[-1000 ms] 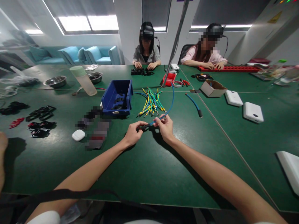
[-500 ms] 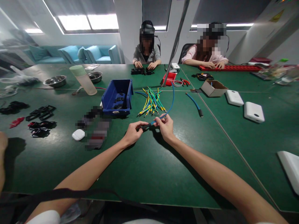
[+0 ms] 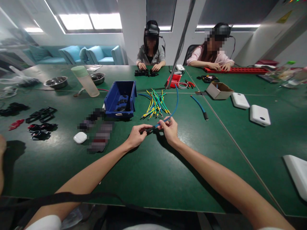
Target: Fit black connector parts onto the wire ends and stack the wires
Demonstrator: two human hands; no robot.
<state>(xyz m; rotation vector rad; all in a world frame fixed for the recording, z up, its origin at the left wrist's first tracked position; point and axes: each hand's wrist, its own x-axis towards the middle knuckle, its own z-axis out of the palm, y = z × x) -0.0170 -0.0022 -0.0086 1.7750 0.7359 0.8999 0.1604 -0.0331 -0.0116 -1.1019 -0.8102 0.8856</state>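
Note:
Above the middle of the green table (image 3: 144,172), my left hand (image 3: 137,135) pinches the black end piece (image 3: 150,129) of a blue cable. My right hand (image 3: 169,130) is closed on the blue cable (image 3: 177,103) just right of that black piece, and the cable curves up and away behind it. Just beyond my hands lies a pile of yellow, green and blue wires (image 3: 155,103) with metal lugs. Another short blue cable (image 3: 198,104) with a black end rests farther right.
A blue bin (image 3: 121,111) with black parts stands left of the wires. Two people work across the table. A slanted metal pole (image 3: 181,44) rises beyond the wires. White boxes (image 3: 260,115) lie right, black parts (image 3: 42,127) left. A bottle (image 3: 87,83) stands back left.
Both hands keep nearly the same place and grip. The view has shifted very slightly; nothing else has visibly moved.

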